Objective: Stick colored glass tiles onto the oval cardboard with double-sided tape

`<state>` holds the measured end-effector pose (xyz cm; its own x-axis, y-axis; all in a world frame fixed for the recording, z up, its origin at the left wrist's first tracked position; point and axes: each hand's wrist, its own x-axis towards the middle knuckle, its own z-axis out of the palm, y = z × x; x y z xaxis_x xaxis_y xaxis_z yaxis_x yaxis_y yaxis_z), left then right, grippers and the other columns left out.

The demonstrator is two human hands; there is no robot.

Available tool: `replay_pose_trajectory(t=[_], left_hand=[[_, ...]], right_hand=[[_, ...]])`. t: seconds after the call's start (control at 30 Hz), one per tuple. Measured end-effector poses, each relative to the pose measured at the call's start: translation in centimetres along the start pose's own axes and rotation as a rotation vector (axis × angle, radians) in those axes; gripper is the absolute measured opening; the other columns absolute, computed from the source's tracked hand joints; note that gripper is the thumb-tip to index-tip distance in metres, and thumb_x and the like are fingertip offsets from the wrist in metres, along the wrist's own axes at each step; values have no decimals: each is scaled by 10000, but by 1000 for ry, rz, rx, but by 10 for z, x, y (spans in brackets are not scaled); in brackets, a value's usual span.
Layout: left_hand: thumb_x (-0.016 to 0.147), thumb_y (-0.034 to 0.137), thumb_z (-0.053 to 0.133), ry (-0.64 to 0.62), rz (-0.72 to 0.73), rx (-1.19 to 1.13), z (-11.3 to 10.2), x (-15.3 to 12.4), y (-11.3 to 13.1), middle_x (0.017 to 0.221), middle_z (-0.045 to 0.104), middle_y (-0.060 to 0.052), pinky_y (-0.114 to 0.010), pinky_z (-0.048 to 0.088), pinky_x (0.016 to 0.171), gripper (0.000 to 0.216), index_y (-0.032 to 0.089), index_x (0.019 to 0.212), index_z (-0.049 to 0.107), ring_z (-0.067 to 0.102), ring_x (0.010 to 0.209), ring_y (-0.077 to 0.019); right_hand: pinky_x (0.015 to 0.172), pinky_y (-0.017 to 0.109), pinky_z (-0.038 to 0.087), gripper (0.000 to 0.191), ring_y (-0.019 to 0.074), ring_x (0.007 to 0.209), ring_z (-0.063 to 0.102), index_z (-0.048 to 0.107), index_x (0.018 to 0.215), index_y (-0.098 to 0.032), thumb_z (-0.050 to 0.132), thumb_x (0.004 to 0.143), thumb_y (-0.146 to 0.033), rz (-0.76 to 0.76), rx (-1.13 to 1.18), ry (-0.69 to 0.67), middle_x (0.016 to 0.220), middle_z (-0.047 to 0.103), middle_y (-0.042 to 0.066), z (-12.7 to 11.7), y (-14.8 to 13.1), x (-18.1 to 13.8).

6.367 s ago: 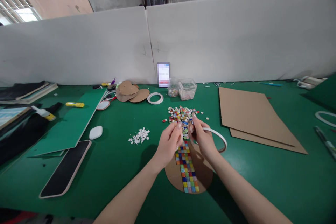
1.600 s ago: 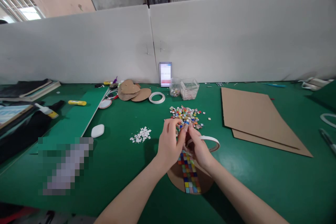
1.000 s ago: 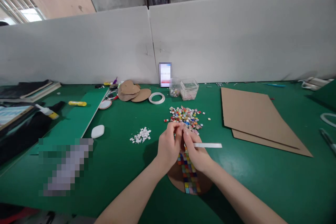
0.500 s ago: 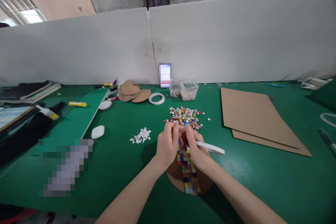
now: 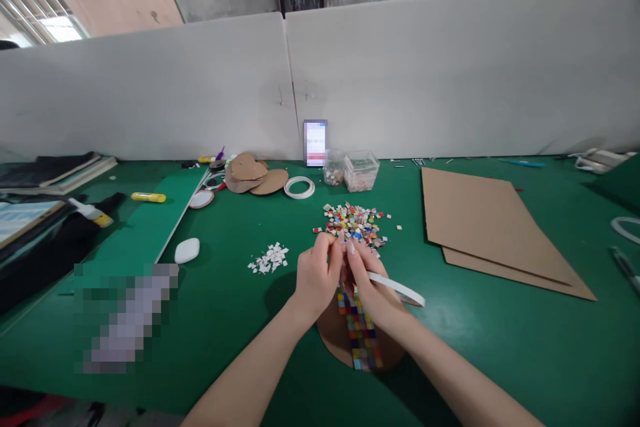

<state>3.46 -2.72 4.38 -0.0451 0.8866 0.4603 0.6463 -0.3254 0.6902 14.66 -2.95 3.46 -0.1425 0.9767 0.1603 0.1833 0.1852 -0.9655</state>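
My left hand [image 5: 317, 277] and my right hand [image 5: 373, 287] meet fingertip to fingertip, both closed in a pinch. What sits between the fingertips is too small to make out. A curved white band [image 5: 403, 290], like the edge of a narrow tape roll, sticks out to the right from under my right hand's fingers. Below the hands lies a round cardboard piece [image 5: 333, 333], partly hidden by them. Down its middle runs a strip of coloured mosaic tiles [image 5: 363, 330]. A heap of loose mosaic tiles [image 5: 353, 219] is just beyond my fingertips.
White paper scraps [image 5: 270, 258] lie left of my hands. Cardboard sheets [image 5: 490, 227] are at right. Behind stand a clear plastic box [image 5: 361, 172], a phone [image 5: 315, 142], white rings [image 5: 299, 187] and cardboard discs [image 5: 270, 181]. A white case [image 5: 187, 251] sits at left.
My right hand has shifted slightly left, closer to my left fingertips, and its fingers have tilted. The white band has moved left and down a little with it.
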Motion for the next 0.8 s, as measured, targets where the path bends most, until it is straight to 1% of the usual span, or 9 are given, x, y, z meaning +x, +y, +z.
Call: replay_pose_trajectory(t=[0.1,0.2,0.3,0.4,0.5,0.57,0.63,0.73,0.8], left_hand=[[885,276,397,-24,-14,-76,0,1,2,590,517,39,-191,359,519,182,202,733,462,507,523,-96],[884,258,409,-47,-23,-195,0,1,7,743,594,15,-195,406,619,115,206,837,500,565,674,-108],[888,257,403,-75,-68,-316,2,1,12,853,605,0,-210,427,690,102,215,920,491,578,779,-120],[897,289,387,-108,-156,-425,4,0,15,834,587,-2,-222,439,689,127,217,936,484,573,765,-125],[904,321,366,-148,-221,-514,4,0,17,810,566,-3,-236,448,690,166,213,933,488,560,749,-130],[909,321,352,-165,-225,-550,4,0,18,845,559,-10,-240,449,712,179,210,926,491,552,775,-131],[912,317,341,-184,-218,-562,3,0,19,874,556,-16,-238,451,718,187,208,919,492,546,790,-132],[914,325,325,-215,-225,-552,3,0,20,891,564,-24,-234,460,690,201,212,942,489,549,794,-139],[920,329,300,-203,-227,-544,4,0,19,910,573,-29,-235,461,689,226,214,954,492,551,791,-139]], right_hand=[[528,250,382,294,153,541,483,582,833,-244,361,891,-429,0,-23,7,561,512,-23,0,0,-1],[520,248,385,293,141,518,464,576,941,-240,349,899,-420,7,2,-2,584,514,-29,-1,-5,-2],[564,253,407,296,139,546,476,569,990,-244,357,896,-428,18,37,2,632,535,-23,-2,-9,-1],[618,264,431,304,149,604,510,578,982,-246,360,892,-439,3,132,9,701,567,-1,-1,-12,2],[533,260,417,328,152,539,487,593,934,-246,351,888,-463,6,206,20,580,515,-12,-1,-12,4],[464,254,376,339,144,462,432,595,909,-244,348,886,-476,19,217,13,488,439,-35,-1,-11,4],[427,250,336,342,135,423,384,592,897,-240,349,884,-480,30,226,4,456,391,-48,-1,-9,4],[413,241,303,336,122,415,351,589,842,-232,361,882,-476,35,249,13,454,371,-54,-1,-7,3],[416,234,295,313,116,423,345,583,817,-229,381,881,-459,26,270,25,462,374,-56,-1,-7,3]])
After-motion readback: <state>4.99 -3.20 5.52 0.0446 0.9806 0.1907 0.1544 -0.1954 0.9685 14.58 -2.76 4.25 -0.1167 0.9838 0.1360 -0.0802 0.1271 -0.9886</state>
